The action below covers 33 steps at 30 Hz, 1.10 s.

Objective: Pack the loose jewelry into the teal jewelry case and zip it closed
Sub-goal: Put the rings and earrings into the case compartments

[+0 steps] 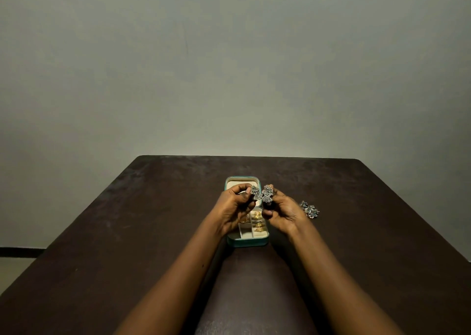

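Teal case (248, 243) open; left hand (233, 207) pinches silver earring (254, 192), right hand (283, 213) pinches second earring (267, 193) above it.

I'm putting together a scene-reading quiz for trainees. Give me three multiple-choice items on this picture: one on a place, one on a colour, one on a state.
1. Where does the loose silver jewelry lie?
A. on the table, right of the teal case
B. inside the case's lid
C. on the floor

2. What colour are the rings slotted in the case?
A. red
B. gold
C. black

3. What state is the case in?
A. zipped shut
B. upside down
C. open, lid folded back

Answers:
1 A: the cluster sits on the table, apart from the case.
2 B: they shine yellow against the cream lining.
3 C: its compartments show below the left hand and right hand, each pinching a silver earring.
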### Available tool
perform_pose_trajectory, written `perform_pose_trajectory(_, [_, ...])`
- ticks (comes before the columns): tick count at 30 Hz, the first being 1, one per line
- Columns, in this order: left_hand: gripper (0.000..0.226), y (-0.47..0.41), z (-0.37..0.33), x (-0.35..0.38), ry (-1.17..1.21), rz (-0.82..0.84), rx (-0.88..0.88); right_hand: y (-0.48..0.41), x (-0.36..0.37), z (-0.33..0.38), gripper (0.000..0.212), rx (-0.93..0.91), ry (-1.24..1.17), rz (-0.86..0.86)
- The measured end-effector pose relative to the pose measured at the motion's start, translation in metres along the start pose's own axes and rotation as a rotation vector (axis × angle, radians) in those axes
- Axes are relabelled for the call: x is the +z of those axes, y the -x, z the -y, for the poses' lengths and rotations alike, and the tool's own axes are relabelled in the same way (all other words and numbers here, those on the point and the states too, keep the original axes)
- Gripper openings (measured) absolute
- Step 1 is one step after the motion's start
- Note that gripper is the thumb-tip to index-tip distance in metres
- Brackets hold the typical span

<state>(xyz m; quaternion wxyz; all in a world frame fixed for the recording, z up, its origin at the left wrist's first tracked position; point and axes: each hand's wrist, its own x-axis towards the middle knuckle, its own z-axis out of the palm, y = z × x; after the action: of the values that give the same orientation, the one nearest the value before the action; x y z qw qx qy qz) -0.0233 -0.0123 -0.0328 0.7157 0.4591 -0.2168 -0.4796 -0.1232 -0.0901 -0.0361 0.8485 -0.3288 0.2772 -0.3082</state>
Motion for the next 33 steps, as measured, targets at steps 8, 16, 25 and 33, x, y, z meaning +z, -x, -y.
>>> perform_pose_trajectory(8, [0.017,0.017,-0.004,-0.014,-0.053,-0.003,0.007,0.003,0.004,-0.015,0.029,0.027,-0.008,0.031])
perform_pose_trajectory(16, [0.018,0.027,-0.007,-0.028,-0.096,-0.035,0.006,0.010,0.009,-0.023,0.022,0.013,0.058,0.019])
perform_pose_trajectory(25, [0.011,0.018,-0.003,-0.041,-0.781,-0.143,0.129,0.011,0.005,-0.027,0.016,-0.146,0.503,-0.127])
perform_pose_trajectory(33, [0.016,0.004,0.012,-0.039,-1.186,-0.219,0.141,0.008,-0.001,-0.038,0.026,-0.127,0.713,-0.268])
